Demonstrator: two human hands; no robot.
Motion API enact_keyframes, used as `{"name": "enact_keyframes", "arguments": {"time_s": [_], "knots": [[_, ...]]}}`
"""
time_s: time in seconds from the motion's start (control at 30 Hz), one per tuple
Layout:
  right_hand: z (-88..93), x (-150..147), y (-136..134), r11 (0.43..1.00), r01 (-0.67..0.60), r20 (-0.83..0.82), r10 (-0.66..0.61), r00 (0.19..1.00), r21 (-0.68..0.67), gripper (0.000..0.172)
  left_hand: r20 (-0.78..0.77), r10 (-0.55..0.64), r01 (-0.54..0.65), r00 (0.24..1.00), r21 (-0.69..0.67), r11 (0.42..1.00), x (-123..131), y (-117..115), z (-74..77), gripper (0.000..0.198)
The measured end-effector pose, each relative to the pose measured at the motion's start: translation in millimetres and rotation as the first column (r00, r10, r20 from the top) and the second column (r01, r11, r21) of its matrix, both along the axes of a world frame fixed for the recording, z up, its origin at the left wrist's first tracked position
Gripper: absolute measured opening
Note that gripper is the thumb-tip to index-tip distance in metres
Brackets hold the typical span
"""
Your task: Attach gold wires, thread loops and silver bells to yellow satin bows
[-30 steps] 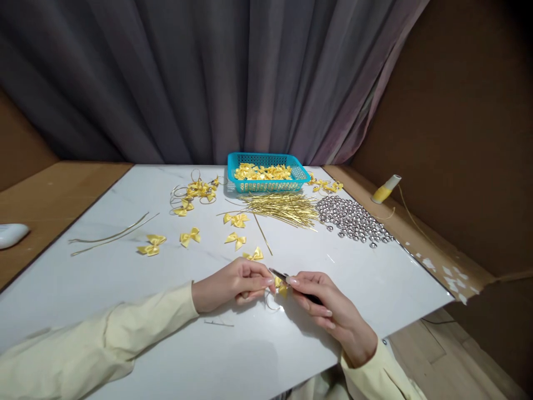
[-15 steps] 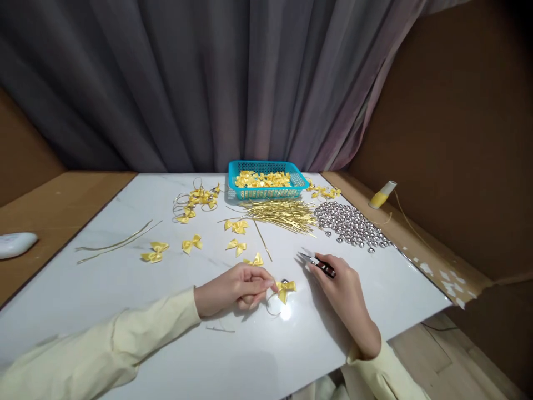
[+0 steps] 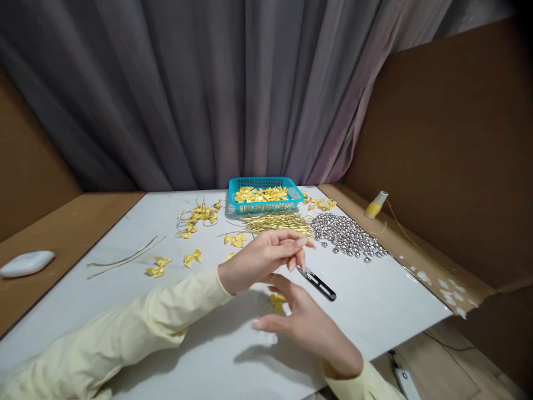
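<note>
My left hand [image 3: 270, 255] is raised over the middle of the table, near the tips of the thread snips [image 3: 320, 285]. Its thumb and index finger are close together, and anything between them is too small to make out. Just below it, my right hand [image 3: 302, 319] has its thumb and fingers spread around a yellow ribbon bow [image 3: 277, 301] on the white table [image 3: 216, 355]. Whether the fingers touch this bow is unclear. The snips lie by themselves on the tabletop. Behind my left hand, a bundle of gold wire ties [image 3: 277, 223] is partly covered.
A turquoise basket [image 3: 266, 208] of yellow bows stands at the back. Silver beads [image 3: 347, 234] are heaped to its right front. Looped bows [image 3: 200, 214] lie left of it, loose bows [image 3: 158, 266] nearer. A yellow thread spool [image 3: 376, 205] stands at the right edge.
My right hand has put down the snips and moved left to the bow. My left hand has let go of the bow and moved up and right. The view has shifted slightly.
</note>
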State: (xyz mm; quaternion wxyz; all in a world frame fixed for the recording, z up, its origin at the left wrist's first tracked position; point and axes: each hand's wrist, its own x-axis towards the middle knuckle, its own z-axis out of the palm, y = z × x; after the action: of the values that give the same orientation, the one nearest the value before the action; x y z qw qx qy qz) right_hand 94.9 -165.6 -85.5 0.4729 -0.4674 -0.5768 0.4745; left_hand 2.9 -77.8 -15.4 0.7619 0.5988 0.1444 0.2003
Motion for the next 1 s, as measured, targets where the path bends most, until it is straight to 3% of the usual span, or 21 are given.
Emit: {"name": "enact_keyframes", "arguments": {"time_s": [0.1, 0.23, 0.37, 0.47, 0.63, 0.73, 0.8, 0.87, 0.93, 1.0], "knots": [[0.6, -16.3, -0.8, 0.999, 0.01, -0.247, -0.019, 0.969, -0.036, 0.03, 0.005, 0.026, -0.026, 1.0, 0.038, 0.999, 10.2, -4.2, 14.5, 0.016], [-4.7, -12.8, -2.4, 0.999, -0.002, -0.387, -0.013, 0.922, -0.038, 0.036, 0.063, 0.134, -0.139, 0.989, 0.092, 0.986, 8.9, 5.7, 23.1, 0.013], [-4.4, -2.8, -1.9, 0.978, -0.161, -0.493, 0.074, 0.867, -0.136, 0.039, 0.092, 0.272, -0.281, 0.958, 0.118, 0.952, 5.4, 23.5, 14.5, 0.018], [-0.6, 0.8, 0.6, 0.975, -0.14, -0.523, 0.029, 0.852, -0.175, 0.039, 0.039, 0.359, -0.36, 0.932, 0.182, 0.915, 2.1, 28.7, 2.2, 0.028], [5.4, 4.8, 3.8, 0.988, -0.012, -0.632, -0.089, 0.77, -0.155, 0.035, -0.355, 0.187, -0.186, 0.916, 0.038, 0.982, -24.8, 16.5, -15.4, 0.054], [7.5, 5.3, 3.3, 0.986, 0.026, -0.656, -0.129, 0.743, -0.164, 0.035, -0.428, -0.011, 0.066, 0.904, 0.114, 0.991, -47.7, 3.5, -22.7, 0.059], [8.7, 3.5, 2.3, 0.983, 0.024, -0.663, -0.14, 0.736, -0.181, 0.035, -0.458, 0.039, 0.149, 0.888, 0.367, 0.918, -58.1, -4.9, -25.5, 0.056], [9.8, 0.4, 1.5, 0.984, 0.003, -0.662, -0.123, 0.739, -0.179, 0.034, -0.405, 0.142, 0.144, 0.903, 0.599, 0.788, -61.8, -12.1, -26.7, 0.04], [10.4, -2.6, 1.2, 0.985, -0.015, -0.64, -0.101, 0.762, -0.173, 0.035, -0.34, 0.219, 0.116, 0.915, 0.741, 0.662, -59.8, -17.5, -27.3, 0.029], [10.2, -4.3, 1.2, 0.984, -0.031, -0.598, -0.081, 0.798, -0.174, 0.036, -0.311, 0.229, 0.124, 0.922, 0.8, 0.587, -54.8, -20.6, -28.7, 0.023]]}}
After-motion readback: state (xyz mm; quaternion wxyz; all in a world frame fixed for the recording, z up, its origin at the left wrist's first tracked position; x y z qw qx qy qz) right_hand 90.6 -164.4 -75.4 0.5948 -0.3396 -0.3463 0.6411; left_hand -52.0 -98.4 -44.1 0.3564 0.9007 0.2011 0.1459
